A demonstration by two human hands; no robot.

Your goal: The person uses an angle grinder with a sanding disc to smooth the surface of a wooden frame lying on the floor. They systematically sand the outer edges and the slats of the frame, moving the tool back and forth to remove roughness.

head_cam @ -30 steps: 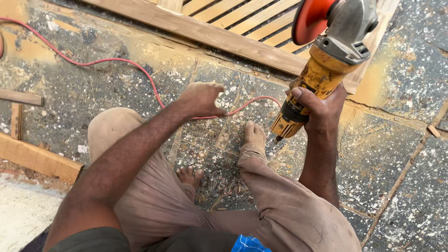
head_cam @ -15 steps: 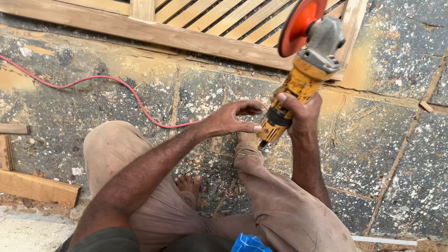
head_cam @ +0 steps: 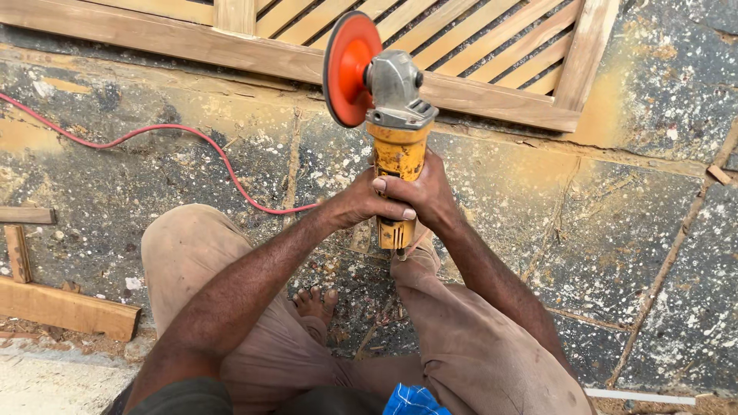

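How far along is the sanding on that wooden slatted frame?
Done: both hands, left hand and right hand, grip the yellow angle grinder. In hand: its orange sanding disc is raised above the wooden slatted frame. Left: disc not yet touching wood.

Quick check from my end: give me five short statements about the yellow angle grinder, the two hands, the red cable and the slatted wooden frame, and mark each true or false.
1. Both the left hand and the right hand grip the yellow angle grinder. True.
2. The grinder's orange round disc is pressed flat on the slatted wooden frame. False: the disc stands on edge, and contact with the frame cannot be told.
3. The red cable lies on the speckled stone floor. True.
4. The left hand holds the red cable. False: it is wrapped round the grinder's body.
5. A bare foot shows between the person's bent knees. True.
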